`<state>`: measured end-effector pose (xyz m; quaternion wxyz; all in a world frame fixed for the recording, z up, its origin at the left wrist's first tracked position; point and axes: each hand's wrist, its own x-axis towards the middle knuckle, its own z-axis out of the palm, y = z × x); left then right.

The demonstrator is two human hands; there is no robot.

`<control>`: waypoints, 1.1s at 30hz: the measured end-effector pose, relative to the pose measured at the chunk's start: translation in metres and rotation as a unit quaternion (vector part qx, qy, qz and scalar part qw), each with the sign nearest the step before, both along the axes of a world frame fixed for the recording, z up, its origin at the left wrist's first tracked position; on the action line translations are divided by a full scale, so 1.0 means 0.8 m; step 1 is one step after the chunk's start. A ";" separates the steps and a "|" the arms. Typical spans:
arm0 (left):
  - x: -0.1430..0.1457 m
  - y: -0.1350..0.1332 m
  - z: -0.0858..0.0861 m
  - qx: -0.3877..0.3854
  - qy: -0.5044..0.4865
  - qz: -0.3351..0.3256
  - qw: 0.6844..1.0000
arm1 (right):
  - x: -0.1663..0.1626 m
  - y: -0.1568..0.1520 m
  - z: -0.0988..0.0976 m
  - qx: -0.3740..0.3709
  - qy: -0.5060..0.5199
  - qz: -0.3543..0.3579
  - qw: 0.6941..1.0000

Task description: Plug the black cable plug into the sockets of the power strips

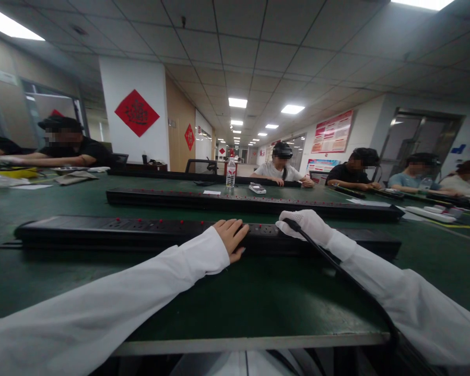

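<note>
Across the table in front of me lies a long black power strip (82,228) with a row of sockets and small red caps on its top. My left hand (231,237), bare below a white sleeve, rests on the middle of this strip, its fingers stretched over the top and the thumb towards the front side. My right hand (303,227), in a white glove, is closed around the end of a black power cord (339,266) at the strip's right part. The cord runs back to the lower right. The plug's front is hidden by the glove, so I cannot tell whether it sits in a socket.
A second power strip (254,202) lies parallel behind the first. Beyond it stand a water bottle (230,175) and a phone-like device (257,188). Several co-workers sit around the green table (258,313), one person (284,167) opposite me. White trays (431,214) lie at right.
</note>
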<state>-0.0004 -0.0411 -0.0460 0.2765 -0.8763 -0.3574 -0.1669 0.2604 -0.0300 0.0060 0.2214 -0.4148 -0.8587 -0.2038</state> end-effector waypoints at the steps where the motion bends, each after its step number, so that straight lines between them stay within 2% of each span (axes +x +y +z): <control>1: 0.000 0.000 0.000 0.000 0.002 0.001 1.000 | 0.000 0.000 0.000 0.001 -0.001 -0.002 1.000; 33: -0.001 0.005 -0.004 0.001 0.002 0.002 1.000 | -0.001 -0.001 -0.002 0.012 -0.011 -0.012 1.000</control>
